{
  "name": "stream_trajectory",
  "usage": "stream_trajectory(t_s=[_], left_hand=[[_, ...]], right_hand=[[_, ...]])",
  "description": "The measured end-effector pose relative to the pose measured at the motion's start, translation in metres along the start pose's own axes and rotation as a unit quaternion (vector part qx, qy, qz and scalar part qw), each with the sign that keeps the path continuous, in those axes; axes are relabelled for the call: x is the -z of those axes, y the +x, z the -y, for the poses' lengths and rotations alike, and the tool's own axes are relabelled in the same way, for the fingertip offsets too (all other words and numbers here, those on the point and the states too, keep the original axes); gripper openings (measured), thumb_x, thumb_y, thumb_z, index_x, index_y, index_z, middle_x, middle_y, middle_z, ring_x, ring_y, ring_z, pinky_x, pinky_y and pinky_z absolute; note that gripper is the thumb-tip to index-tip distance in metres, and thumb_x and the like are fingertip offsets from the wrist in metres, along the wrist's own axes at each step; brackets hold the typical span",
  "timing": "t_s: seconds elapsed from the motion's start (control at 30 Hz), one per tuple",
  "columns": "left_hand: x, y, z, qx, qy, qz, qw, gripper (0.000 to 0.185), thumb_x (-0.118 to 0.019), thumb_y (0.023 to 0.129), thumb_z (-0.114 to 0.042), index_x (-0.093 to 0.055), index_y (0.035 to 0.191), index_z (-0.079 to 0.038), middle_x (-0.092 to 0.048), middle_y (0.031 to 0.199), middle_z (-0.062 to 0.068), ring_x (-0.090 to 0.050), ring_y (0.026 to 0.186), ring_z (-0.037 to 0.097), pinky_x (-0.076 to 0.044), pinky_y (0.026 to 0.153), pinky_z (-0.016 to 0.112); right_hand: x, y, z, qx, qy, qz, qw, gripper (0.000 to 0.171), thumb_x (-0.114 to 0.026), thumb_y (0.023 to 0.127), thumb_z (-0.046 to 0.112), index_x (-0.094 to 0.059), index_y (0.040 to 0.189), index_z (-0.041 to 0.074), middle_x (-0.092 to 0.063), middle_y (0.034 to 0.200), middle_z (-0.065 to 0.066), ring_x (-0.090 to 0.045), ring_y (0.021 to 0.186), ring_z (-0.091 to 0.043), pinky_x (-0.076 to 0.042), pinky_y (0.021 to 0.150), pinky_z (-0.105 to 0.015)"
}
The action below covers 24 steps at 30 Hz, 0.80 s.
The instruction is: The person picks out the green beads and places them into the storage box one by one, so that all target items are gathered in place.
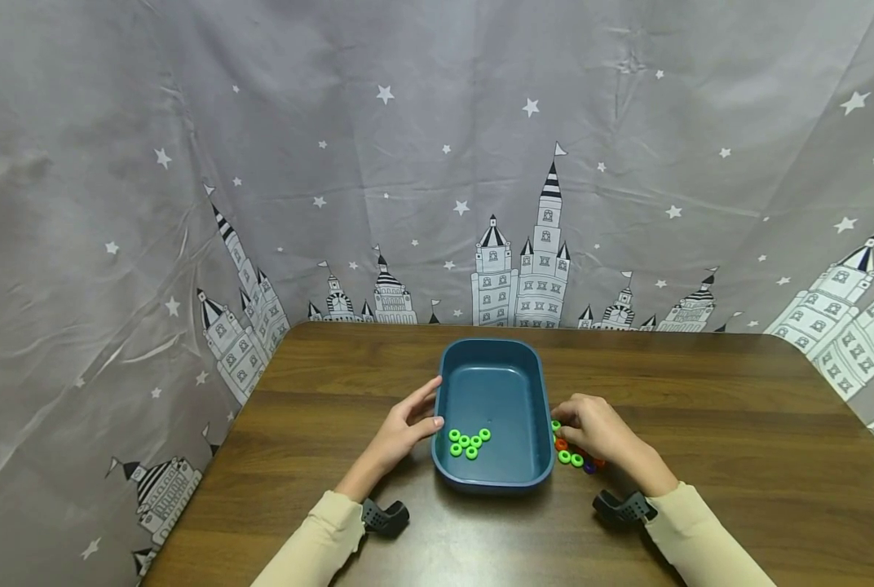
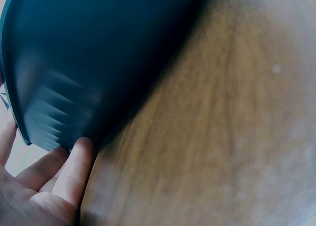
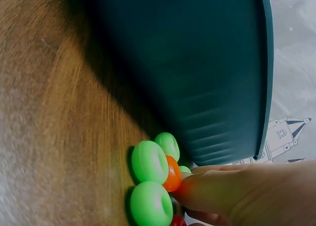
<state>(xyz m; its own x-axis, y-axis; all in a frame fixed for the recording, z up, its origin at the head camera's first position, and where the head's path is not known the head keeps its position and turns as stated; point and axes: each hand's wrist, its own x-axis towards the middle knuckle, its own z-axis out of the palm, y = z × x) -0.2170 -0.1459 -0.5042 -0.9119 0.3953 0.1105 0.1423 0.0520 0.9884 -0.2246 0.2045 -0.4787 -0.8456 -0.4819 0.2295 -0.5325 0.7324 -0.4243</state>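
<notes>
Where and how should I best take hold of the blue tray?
Probably by both long side walls, from left and right: the blue tray stands upright, its walls raised all around. On the right, choose the far half, because loose rings lie beside the near half.

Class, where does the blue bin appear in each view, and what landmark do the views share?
Head: the bin is below and right of centre, between the left hand and right hand.
Left wrist: upper left, above the fingers.
Right wrist: top, centre to right.
Shared landmark: the wooden table.
</notes>
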Motion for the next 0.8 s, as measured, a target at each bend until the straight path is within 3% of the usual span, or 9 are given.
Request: stream_trajectory(t_s=[0.43,0.8], left_hand=[[-0.0001,0.0004,0.0001,0.004,0.003,-0.001,1.0,0.068,-0.061,0.099,-0.01,-0.031,0.16,-0.008,-0.04,0.157,0.032,-0.049,0.139,0.049,-0.056,0.103,0.04],[0.0,-0.0003,-0.0002,0.003,0.002,0.001,1.0,0.068,-0.061,0.1,-0.01,-0.03,0.16,-0.007,-0.039,0.156,0.033,-0.048,0.138,0.051,-0.056,0.102,0.04]], right_hand=[[0.0025,0.0016,-0.0026,-0.018,0.006,0.018,1.0,0.01,-0.077,0.085,0.006,-0.077,0.095,0.004,-0.073,0.085,-0.003,-0.064,0.076,-0.01,-0.057,0.069,-0.029],[0.0094,0.0046,-0.0032,-0.023,0.027,-0.005,0.999,0.01,-0.075,0.086,0.006,-0.077,0.095,0.005,-0.076,0.082,-0.001,-0.067,0.072,-0.009,-0.057,0.066,-0.027]])
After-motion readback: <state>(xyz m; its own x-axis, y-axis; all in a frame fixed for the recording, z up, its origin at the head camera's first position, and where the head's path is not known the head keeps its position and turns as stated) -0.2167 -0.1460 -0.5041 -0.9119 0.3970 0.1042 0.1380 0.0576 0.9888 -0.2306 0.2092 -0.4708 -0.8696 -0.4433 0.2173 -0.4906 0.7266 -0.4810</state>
